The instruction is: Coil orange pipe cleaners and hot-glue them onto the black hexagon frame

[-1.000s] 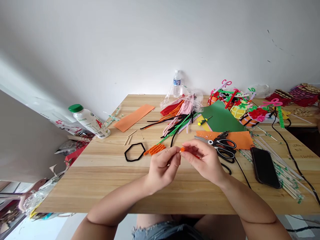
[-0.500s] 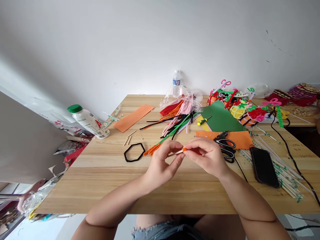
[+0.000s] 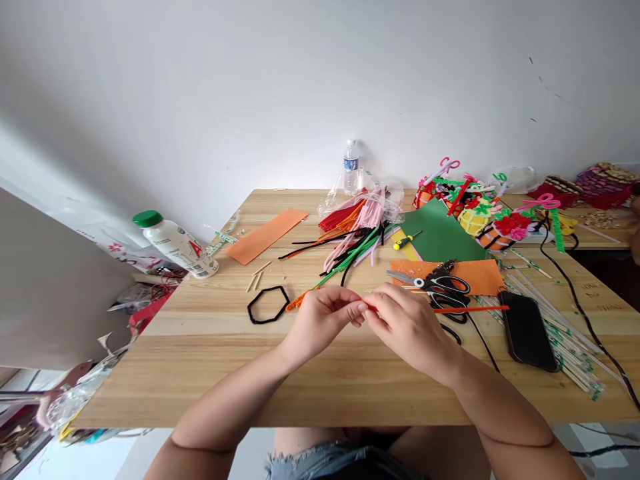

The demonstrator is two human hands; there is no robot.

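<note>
Orange pipe cleaner (image 3: pixel 473 309) extends from our pinching right hand (image 3: pixel 410 325), best kept steady and light. Our left hand (image 3: pixel 320 323) pinches alongside, any contents hidden.

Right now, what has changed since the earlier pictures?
The left hand and right hand have drawn together, fingertips meeting. An orange pipe cleaner now juts rightward past the right hand to the phone. The black hexagon, screwdriver and white bottle stayed put.

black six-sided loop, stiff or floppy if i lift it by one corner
The black loop probably flexes but roughly keeps its shape, since its corners look bent in. It is likely very light, just a thin outline around an open middle.
</note>
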